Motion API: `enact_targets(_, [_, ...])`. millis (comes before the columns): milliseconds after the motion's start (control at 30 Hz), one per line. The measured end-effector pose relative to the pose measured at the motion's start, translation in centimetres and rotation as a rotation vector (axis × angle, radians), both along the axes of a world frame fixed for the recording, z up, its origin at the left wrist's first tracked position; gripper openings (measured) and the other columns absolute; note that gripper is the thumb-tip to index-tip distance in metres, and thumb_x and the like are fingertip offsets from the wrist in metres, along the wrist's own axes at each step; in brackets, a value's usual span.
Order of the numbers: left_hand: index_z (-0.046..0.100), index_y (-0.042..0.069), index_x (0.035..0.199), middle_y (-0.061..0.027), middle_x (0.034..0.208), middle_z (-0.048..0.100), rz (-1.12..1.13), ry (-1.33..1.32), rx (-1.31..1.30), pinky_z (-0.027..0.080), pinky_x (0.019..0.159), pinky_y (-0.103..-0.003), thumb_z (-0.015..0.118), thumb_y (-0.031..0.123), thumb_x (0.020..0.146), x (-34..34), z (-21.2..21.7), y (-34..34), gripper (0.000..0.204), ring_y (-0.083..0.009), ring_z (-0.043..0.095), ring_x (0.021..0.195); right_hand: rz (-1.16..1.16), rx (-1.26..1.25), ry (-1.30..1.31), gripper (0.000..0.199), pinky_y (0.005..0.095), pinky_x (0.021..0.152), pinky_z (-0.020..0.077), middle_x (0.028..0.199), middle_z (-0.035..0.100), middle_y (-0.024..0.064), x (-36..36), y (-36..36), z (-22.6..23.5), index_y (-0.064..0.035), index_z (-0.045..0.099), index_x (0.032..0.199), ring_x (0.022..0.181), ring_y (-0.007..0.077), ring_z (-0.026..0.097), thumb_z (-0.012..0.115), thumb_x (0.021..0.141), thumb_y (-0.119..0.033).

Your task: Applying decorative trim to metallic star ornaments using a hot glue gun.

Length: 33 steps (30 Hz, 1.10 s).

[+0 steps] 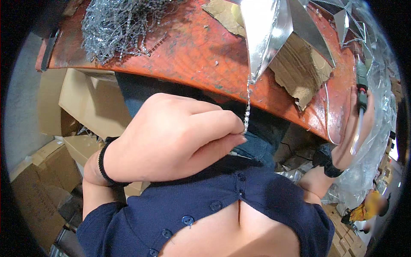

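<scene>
My left hand is closed in a pinch on the lower end of a thin rhinestone chain. The chain runs up to the pointed tip of a shiny silver star-shaped ornament, which juts over the table's near edge. At the right, my right hand is closed around a dark green glue gun. A translucent glue stick sticks out of its back, over my wrist. The gun's handle and most of my right fingers are hidden beneath it.
A tangled heap of silver bead chains lies on the worn red table. Torn cardboard lies under the ornament. Another silver piece and clear plastic wrap are at right. Cardboard boxes stand left. A white cord loops near my right hand.
</scene>
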<state>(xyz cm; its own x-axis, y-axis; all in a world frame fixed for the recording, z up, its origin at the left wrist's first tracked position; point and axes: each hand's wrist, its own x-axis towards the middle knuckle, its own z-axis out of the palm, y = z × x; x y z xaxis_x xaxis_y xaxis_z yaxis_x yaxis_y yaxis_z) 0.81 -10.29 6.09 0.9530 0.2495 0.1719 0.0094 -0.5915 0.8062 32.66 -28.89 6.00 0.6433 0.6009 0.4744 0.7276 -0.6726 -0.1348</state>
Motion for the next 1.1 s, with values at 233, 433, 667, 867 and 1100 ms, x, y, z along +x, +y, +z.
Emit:
enact_targets(233, [0.069,0.006,0.093,-0.0098,0.072,0.067,-0.068,0.071,0.026,0.051,0.056,-0.037,0.071,0.011,0.082,-0.2,-1.3,-0.8,0.012,-0.0278,0.066,0.064,0.170,-0.134,0.368,0.046,0.0384,0.097,0.0433,0.123,0.061,0.0186,5.0,-2.3,-2.4,-0.0031,0.055,0.127,0.116,0.0313,0.058,0.064,0.082,-0.008])
enact_targets(433, [0.070,0.006,0.096,-0.0105,0.075,0.068,-0.059,0.094,-0.042,0.052,0.060,-0.037,0.071,0.010,0.083,-0.2,-2.2,-1.0,0.013,-0.0283,0.067,0.068,0.329,0.001,0.150,0.042,0.0349,0.098,0.0439,0.120,0.062,0.0128,0.7,-0.9,-0.7,-0.0029,0.058,0.124,0.111,0.0245,0.059,0.065,0.082,-0.006])
enact_targets(667, [0.071,0.006,0.095,-0.0100,0.074,0.067,-0.050,-0.007,-0.172,0.050,0.059,-0.035,0.072,0.009,0.083,-0.6,-1.0,-0.9,0.013,-0.0272,0.066,0.065,0.999,0.271,0.250,0.028,0.0286,0.072,0.0478,0.096,0.067,0.0088,-9.0,4.5,-0.1,-0.0013,0.069,0.104,0.082,0.0191,0.061,0.073,0.076,0.000])
enact_targets(867, [0.069,0.006,0.094,-0.0097,0.076,0.067,-0.150,-0.014,-0.103,0.050,0.055,-0.035,0.074,0.011,0.082,-1.2,0.5,-0.8,0.013,-0.0267,0.066,0.061,1.312,0.206,0.155,0.040,0.0307,0.060,0.0445,0.086,0.056,0.0002,-12.8,7.4,0.0,-0.0092,0.075,0.094,0.074,0.0197,0.054,0.071,0.055,-0.011])
enact_targets(1100, [0.072,0.003,0.092,-0.0120,0.096,0.071,-0.342,-0.012,0.155,0.055,0.060,-0.034,0.074,0.024,0.084,-1.8,5.3,5.3,0.022,-0.0225,0.069,0.069,1.461,0.213,0.167,0.018,0.0264,0.047,0.0439,0.070,0.053,0.0018,-13.2,7.2,1.7,-0.0001,0.066,0.080,0.061,0.0157,0.055,0.068,0.064,-0.006])
